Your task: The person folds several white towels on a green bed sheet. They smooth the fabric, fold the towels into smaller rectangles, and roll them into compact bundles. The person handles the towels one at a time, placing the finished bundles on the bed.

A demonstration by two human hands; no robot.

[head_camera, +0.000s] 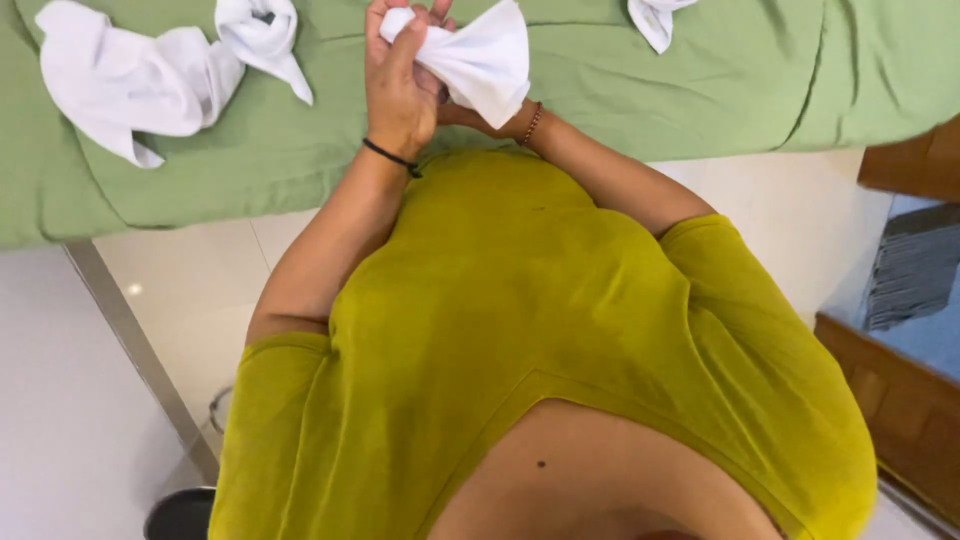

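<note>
1. Fingers (418,35) of the left hand (400,85) clamp the cloth (480,60); the right hand (470,118), mostly hidden beneath, seems to grip it too.
2. The bed (700,80) spans twelve o'clock.
3. The cloth fans toward three o'clock from the fingers, touching both hands.
4. Spare towels (130,80) lie at ten o'clock.

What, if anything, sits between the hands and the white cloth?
Nothing visible. The left hand grips the white cloth directly; the right hand is mostly hidden beneath it, touching it.
</note>
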